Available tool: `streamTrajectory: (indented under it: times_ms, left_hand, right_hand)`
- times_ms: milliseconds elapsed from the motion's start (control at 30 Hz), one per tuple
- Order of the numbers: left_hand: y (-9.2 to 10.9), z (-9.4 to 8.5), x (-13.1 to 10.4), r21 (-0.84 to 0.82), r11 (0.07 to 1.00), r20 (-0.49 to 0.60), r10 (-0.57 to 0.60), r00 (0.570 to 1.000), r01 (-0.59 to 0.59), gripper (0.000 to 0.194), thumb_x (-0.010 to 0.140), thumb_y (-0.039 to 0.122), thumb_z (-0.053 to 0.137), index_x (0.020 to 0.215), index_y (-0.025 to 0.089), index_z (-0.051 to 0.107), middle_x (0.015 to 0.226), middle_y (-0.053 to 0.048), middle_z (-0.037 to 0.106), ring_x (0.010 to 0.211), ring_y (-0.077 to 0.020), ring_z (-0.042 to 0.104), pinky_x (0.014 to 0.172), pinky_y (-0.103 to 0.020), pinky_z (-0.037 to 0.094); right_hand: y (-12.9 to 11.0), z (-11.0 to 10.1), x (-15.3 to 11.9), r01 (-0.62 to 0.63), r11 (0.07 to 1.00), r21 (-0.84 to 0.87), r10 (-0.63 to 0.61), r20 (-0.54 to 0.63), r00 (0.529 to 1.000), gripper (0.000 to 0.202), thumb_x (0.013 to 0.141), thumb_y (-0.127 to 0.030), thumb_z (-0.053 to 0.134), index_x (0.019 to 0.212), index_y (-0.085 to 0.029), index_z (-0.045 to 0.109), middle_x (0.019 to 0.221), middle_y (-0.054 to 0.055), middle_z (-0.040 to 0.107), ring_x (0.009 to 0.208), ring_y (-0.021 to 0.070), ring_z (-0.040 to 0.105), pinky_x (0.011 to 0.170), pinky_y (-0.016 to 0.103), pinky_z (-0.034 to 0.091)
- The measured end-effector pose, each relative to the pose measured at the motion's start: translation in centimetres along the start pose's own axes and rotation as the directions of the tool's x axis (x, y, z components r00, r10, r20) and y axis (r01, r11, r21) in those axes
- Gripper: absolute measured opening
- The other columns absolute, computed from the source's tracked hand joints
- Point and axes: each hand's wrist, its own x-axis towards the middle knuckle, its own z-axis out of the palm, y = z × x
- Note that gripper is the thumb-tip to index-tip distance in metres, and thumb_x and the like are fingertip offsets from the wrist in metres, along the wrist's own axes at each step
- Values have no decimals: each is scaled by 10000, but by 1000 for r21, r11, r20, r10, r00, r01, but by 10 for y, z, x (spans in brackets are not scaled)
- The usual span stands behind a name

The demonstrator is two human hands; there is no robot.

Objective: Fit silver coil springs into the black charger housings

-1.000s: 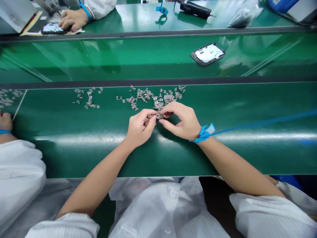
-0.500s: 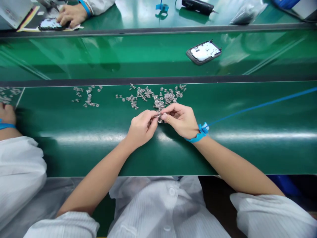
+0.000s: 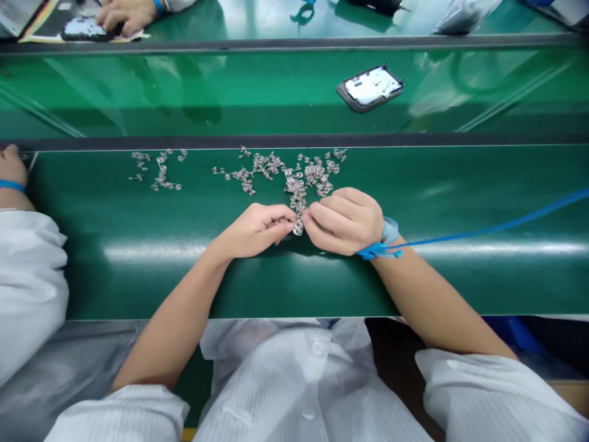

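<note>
Nearest, a white striped smock (image 3: 294, 393), and out from its pushed-back sleeves come two bare forearms, meeting over the green worktop (image 3: 460, 282). Here's the left hand (image 3: 253, 230): thumb and forefinger pinched together on a small metal part (image 3: 285, 222), which lies between them, mostly hidden. Right at those fingertips sits a looped metal end (image 3: 298, 228); whether it belongs to the pinched part, one cannot tell. Across from it, the right hand (image 3: 347, 221), blue wrist strap (image 3: 380, 248) on, fingers curled inward, tips just beside that looped end; whether they grip anything, one cannot tell.

Just past the fingertips, the main pile of metal parts (image 3: 297, 187) runs away up the worktop, spreading to both sides. Off to the left, well apart, a smaller cluster (image 3: 162, 175); at the edge, a neighbour's hand (image 3: 11, 167) on the surface.

Beyond the dark rail (image 3: 257, 142), a black-rimmed panel (image 3: 370, 88) lies tilted in the green channel (image 3: 276, 92). Farthest, another worker's hand (image 3: 126, 15) rests on a white-faced piece (image 3: 85, 27), with a black tool (image 3: 380, 5) and a clear bag (image 3: 464, 17) to the right.
</note>
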Motion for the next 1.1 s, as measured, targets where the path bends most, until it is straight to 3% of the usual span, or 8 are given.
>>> streamTrajectory:
  times_ms: [133, 267, 467, 567, 700, 767, 933, 1100]
  left_hand:
    - [-7, 6, 1, 298, 951, -285, 175, 942, -86, 158, 973, 240, 532, 947, 185, 678, 668, 33, 635, 568, -94, 556, 558, -223, 392]
    - [-16, 13, 1, 670, 732, -256, 386, 886, -125, 209, 1008, 211, 478, 905, 182, 658, 752, -8, 680, 663, -123, 614, 587, -255, 387]
    - [-25, 20, 0, 821, 557, -185, 468, 864, -126, 232, 1023, 205, 437, 966, 164, 657, 740, -20, 680, 642, -136, 623, 572, -275, 391]
    - [-25, 21, 2, 791, 608, -245, 416, 876, -68, 216, 1017, 225, 455, 968, 167, 657, 789, -29, 712, 680, -144, 654, 569, -273, 386]
    - [-20, 21, 4, 605, 795, -396, 267, 878, 31, 204, 982, 288, 495, 910, 184, 654, 723, -12, 678, 629, -134, 608, 568, -262, 379]
    - [-14, 18, 5, 350, 937, -399, 131, 907, 19, 194, 957, 303, 517, 884, 189, 655, 647, 11, 634, 566, -117, 555, 559, -252, 389]
    - [-1, 5, 1, -398, 907, -18, -155, 988, 135, 249, 909, 410, 621, 839, 175, 664, 495, 40, 506, 427, -84, 386, 448, -237, 302]
    - [0, -7, -2, -272, 949, 1, -165, 986, 159, 256, 912, 413, 605, 898, 177, 702, 560, 17, 566, 472, -98, 443, 474, -240, 335]
  right_hand:
    - [-9, 8, 4, -379, 882, 281, 397, -8, 918, 156, 914, -196, 595, 1063, -230, 627, 917, 43, 689, 670, 145, 587, 616, 328, 477]
    - [-16, 12, 7, -663, 334, 670, 656, 340, 674, 250, 960, -427, 623, 1024, -190, 575, 714, -6, 638, 504, 88, 515, 473, 231, 409]
    - [-17, 21, 9, -602, -148, 785, 690, 517, 506, 464, 782, -574, 822, 834, -181, 582, 647, -18, 634, 457, 68, 490, 424, 205, 384]
    - [-17, 25, 6, -603, 51, 796, 744, 373, 555, 363, 818, -497, 806, 853, -184, 624, 713, 3, 669, 524, 105, 572, 497, 251, 485]
    - [-18, 28, 0, -542, 718, 437, 601, 3, 799, 169, 981, -300, 576, 912, -217, 706, 874, 51, 740, 788, 183, 694, 739, 350, 578]
    - [-16, 27, -4, -404, 891, 207, 425, -66, 903, 259, 1006, -223, 472, 940, -235, 722, 945, 57, 759, 875, 193, 703, 771, 362, 570]
    - [-2, 14, -10, -121, 991, -58, 123, 18, 992, 245, 1004, -243, 500, 935, -264, 735, 997, 41, 776, 827, 191, 701, 642, 354, 518]
    - [3, 15, -18, -185, 983, 9, 186, -58, 981, 194, 979, -230, 555, 1049, -288, 726, 1039, 46, 774, 884, 215, 716, 710, 382, 540]
